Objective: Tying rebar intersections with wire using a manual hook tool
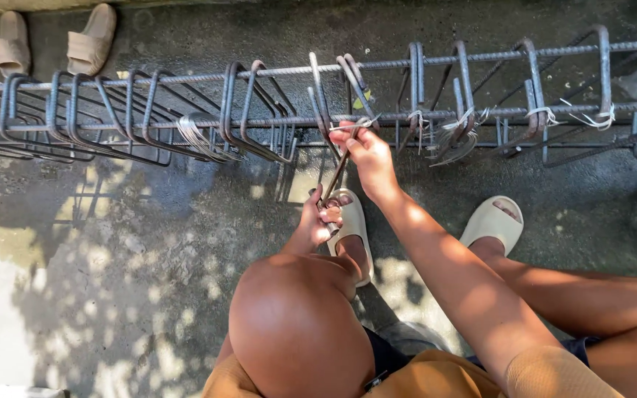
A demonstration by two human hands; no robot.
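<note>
My right hand (369,153) is closed around the upper end of a thin metal hook tool (335,177), pinching it together with a twist of tie wire (354,125) right at the steel bar cage (274,118). My left hand (317,220) grips the tool's lower end, fingers curled tight around it, at about 7 o'clock from the right hand. The tool slants between the two hands, its tip touching the wire at the cage's lower bar. The cage lies on the concrete floor (149,250), running from 9 o'clock to 3 o'clock across the top. My sandals (492,221) sit at 6 o'clock from the cage, and another pair of sandals (53,40) rests at 10 o'clock.
</note>
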